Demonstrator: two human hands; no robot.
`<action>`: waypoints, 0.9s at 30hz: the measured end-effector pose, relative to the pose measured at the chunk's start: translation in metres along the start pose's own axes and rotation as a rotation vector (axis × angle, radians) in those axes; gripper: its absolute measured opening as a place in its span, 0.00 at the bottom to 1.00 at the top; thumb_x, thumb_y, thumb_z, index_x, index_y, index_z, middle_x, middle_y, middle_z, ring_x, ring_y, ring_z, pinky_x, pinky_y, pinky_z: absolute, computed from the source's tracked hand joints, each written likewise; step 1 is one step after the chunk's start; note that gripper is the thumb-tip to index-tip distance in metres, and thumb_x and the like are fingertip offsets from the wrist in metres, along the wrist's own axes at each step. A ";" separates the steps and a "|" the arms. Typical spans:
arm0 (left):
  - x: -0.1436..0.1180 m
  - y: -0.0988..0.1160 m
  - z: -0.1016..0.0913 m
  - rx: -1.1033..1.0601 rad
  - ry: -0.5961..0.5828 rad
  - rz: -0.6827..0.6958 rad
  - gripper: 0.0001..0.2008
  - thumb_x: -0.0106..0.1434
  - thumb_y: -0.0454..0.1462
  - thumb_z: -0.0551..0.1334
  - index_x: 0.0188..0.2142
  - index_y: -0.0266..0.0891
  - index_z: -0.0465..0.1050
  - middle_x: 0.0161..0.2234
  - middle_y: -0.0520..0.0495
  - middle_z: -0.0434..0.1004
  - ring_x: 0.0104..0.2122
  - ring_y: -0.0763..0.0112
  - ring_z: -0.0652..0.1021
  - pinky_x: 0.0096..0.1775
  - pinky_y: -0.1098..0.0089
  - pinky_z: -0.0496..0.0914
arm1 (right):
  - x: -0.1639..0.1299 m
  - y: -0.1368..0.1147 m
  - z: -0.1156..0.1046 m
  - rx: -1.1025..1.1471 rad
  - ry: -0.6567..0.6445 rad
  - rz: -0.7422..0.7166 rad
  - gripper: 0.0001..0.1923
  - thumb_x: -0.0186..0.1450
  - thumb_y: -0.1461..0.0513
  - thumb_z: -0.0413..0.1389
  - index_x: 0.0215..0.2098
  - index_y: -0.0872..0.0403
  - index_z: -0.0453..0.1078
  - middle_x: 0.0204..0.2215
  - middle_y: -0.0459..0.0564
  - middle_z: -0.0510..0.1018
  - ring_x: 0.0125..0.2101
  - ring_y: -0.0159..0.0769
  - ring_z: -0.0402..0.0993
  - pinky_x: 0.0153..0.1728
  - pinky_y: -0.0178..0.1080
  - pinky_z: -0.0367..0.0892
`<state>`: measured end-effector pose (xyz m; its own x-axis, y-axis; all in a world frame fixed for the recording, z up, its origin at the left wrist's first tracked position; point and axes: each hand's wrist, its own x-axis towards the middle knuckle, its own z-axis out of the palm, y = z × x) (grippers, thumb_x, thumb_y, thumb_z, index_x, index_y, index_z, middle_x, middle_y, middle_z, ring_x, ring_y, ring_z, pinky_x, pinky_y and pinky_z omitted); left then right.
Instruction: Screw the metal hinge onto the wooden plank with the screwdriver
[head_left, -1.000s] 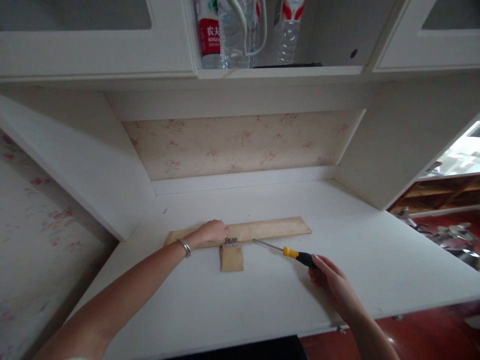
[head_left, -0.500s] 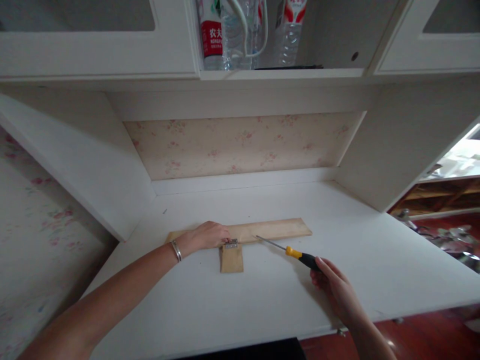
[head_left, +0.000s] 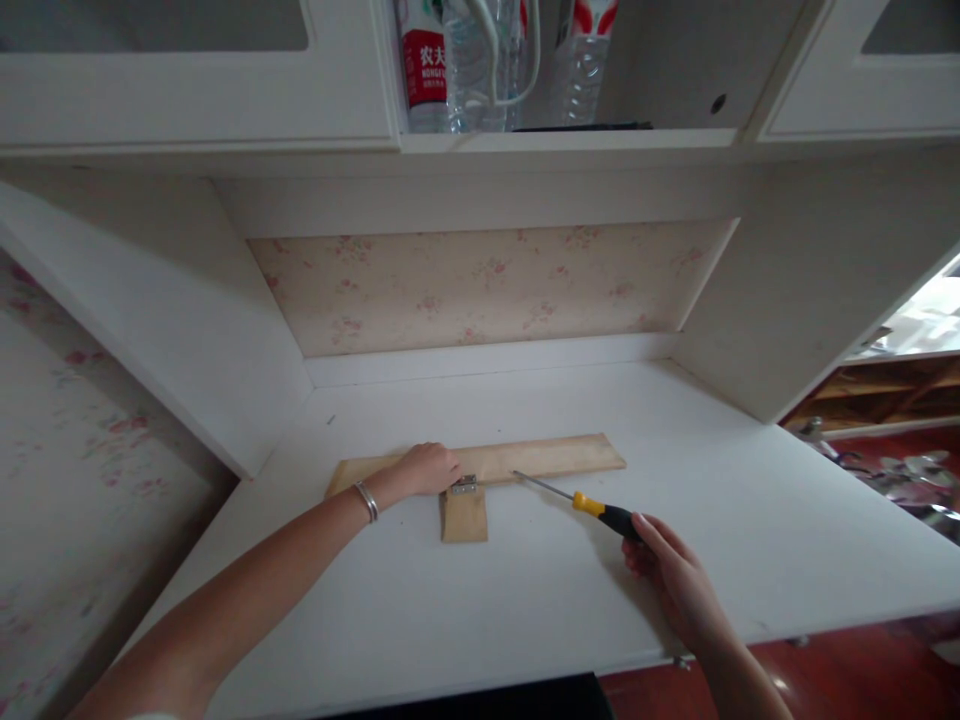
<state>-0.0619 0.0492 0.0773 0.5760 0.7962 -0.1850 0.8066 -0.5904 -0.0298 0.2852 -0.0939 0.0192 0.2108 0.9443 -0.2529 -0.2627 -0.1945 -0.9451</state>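
A long, pale wooden board (head_left: 544, 460) lies flat across the white surface. A short wooden piece (head_left: 465, 518) lies against its near edge, with a small metal hinge (head_left: 464, 484) where the two meet. My left hand (head_left: 429, 468) rests over the board, its fingers closed at the hinge's left end; what they grip, if anything, is hidden. My right hand (head_left: 670, 572) is wrapped round the black end of a screwdriver (head_left: 592, 507) with a yellow and black handle. The screwdriver's shaft points left, and its tip is at the board, right of the hinge.
Overhead, plastic water bottles (head_left: 586, 75) and a white cable (head_left: 535, 60) sit in an open cabinet shelf (head_left: 570, 142). Side panels (head_left: 825, 260) bound the white worktop (head_left: 360, 620) left and right. A small dark bit (head_left: 331, 420) lies at the back left.
My left hand has shifted slightly at the hinge, its fingers curled in more and its forearm a little further right. The screwdriver, board and short piece look nearly unchanged.
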 end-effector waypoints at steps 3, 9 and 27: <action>0.007 -0.001 0.001 -0.015 -0.055 -0.017 0.18 0.65 0.42 0.50 0.36 0.37 0.77 0.34 0.36 0.78 0.33 0.59 0.78 0.34 0.65 0.68 | 0.000 0.000 0.000 -0.014 0.009 -0.002 0.17 0.58 0.48 0.58 0.36 0.53 0.69 0.23 0.45 0.72 0.23 0.32 0.65 0.24 0.32 0.60; -0.004 -0.011 -0.012 -0.203 0.059 -0.056 0.21 0.67 0.45 0.46 0.37 0.39 0.76 0.37 0.42 0.77 0.36 0.65 0.76 0.38 0.71 0.66 | 0.000 -0.001 0.000 -0.014 0.006 -0.002 0.18 0.58 0.48 0.59 0.35 0.53 0.69 0.23 0.45 0.71 0.23 0.32 0.65 0.23 0.33 0.60; -0.015 -0.010 -0.012 -0.117 0.084 0.211 0.16 0.67 0.43 0.48 0.36 0.42 0.74 0.40 0.47 0.76 0.37 0.67 0.76 0.39 0.71 0.65 | -0.002 0.001 0.000 -0.017 0.024 -0.012 0.17 0.58 0.49 0.59 0.36 0.53 0.69 0.22 0.45 0.71 0.22 0.30 0.64 0.22 0.31 0.60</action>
<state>-0.0776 0.0446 0.0918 0.7382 0.6682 -0.0928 0.6745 -0.7291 0.1159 0.2848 -0.0957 0.0190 0.2368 0.9398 -0.2462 -0.2438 -0.1878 -0.9514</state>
